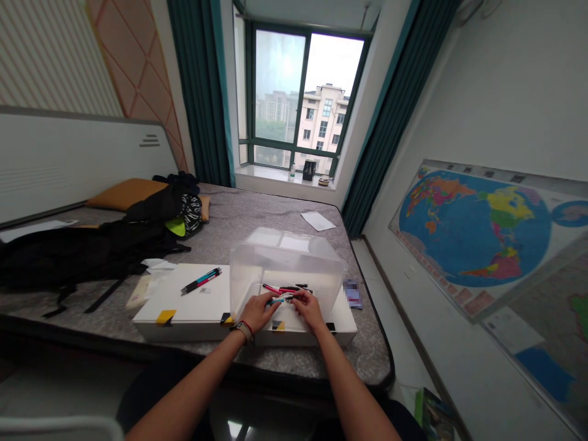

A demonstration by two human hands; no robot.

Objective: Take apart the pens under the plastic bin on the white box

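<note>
A clear plastic box lies on its side on a white carton, its open side toward me. Inside it are several red and black pens. My left hand, with bands at the wrist, is closed on a light blue pen at the box's opening. Across from it, my right hand pinches a dark, slender pen-like piece. Whether both hands hold one pen or two I cannot tell. Further left, blue, red and black pens lie side by side on another white carton.
The cartons rest on a grey mattress. A tissue pack sits at the left carton's side. Beyond it are a black bag and an orange cushion. A white paper lies toward the window; a blurred purple item is at right.
</note>
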